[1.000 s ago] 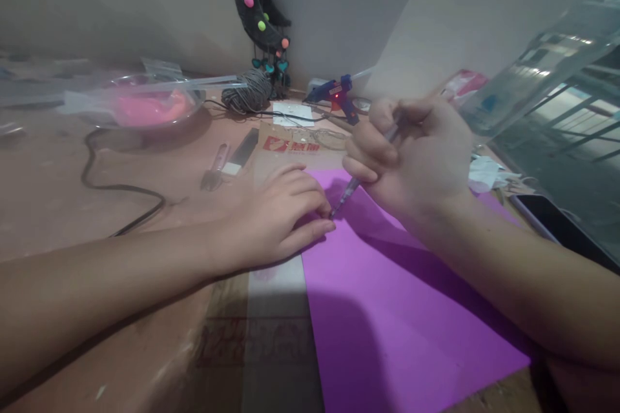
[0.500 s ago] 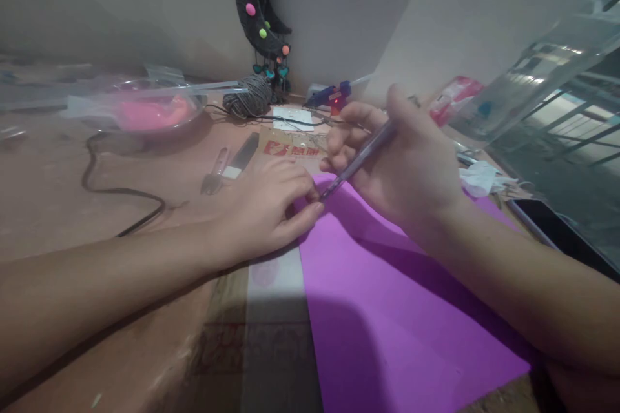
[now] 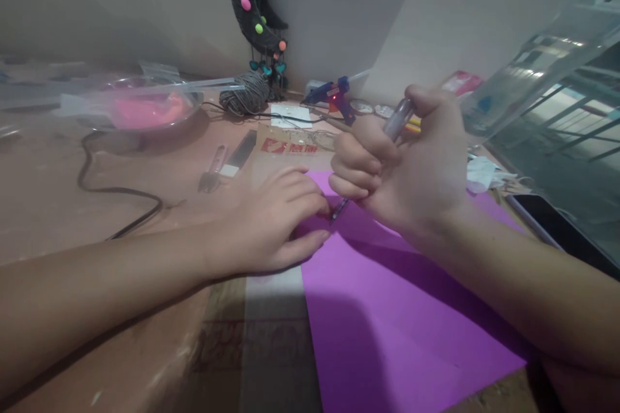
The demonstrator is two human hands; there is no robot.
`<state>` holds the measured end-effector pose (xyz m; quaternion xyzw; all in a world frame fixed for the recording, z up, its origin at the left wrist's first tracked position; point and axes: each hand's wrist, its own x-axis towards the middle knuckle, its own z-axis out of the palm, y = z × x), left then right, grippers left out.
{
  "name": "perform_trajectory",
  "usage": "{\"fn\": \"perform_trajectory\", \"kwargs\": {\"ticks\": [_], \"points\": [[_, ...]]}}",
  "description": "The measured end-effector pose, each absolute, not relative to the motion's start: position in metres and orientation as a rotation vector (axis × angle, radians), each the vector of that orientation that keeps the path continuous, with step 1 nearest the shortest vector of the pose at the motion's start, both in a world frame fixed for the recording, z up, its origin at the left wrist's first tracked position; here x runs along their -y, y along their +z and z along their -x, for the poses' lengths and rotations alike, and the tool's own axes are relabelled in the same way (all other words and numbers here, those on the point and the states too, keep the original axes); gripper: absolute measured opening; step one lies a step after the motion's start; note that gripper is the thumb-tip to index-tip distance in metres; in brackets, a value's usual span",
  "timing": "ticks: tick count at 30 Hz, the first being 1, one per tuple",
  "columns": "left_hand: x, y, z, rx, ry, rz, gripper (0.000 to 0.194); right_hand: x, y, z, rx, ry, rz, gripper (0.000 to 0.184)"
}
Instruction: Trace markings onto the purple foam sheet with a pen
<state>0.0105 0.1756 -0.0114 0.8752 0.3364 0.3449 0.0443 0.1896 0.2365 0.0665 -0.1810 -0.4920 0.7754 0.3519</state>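
Note:
A bright purple sheet lies flat on the work surface in front of me. My left hand rests over its upper left edge, thumb and index finger apart, holding nothing. My right hand has its fingers curled round a slim pen-like tool with a greyish barrel, the thumb near the upper end. The tool's narrow dark tip points down at the sheet, close to the left index fingertip. Whether it is a pen or a craft knife I cannot tell.
Behind the hands are a blue glue gun, a grey yarn ball and a bowl with pink material. A box cutter lies left, a phone right. A black cable winds across the table. Printed cardboard is under the sheet.
My right fingers have curled in tighter round the tool, which stands steeper. Its tip has shifted slightly right and down on the sheet. My left thumb and index finger have spread apart.

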Motion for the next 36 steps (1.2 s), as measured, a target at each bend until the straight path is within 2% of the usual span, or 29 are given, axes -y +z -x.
{"fn": "perform_trajectory", "kwargs": {"ticks": [9, 14, 29, 36], "points": [[-0.1762, -0.0134, -0.0094, -1.059, 0.961, -2.709, 0.022, -0.2355, 0.0636, -0.1901, 1.166, 1.926, 0.523, 0.068], [-0.1770, -0.0147, -0.0094, -1.039, 1.002, -2.723, 0.020, -0.2346, 0.0648, -0.1895, 1.147, 1.902, 0.609, 0.060], [-0.1781, -0.0155, -0.0096, -1.029, 0.993, -2.718, 0.022, -0.2376, 0.0614, -0.1901, 1.135, 2.008, 0.518, 0.066], [-0.1766, -0.0150, -0.0094, -1.026, 0.983, -2.708, 0.022, -0.2376, 0.0584, -0.1862, 1.214, 1.898, 0.509, 0.073]]}}
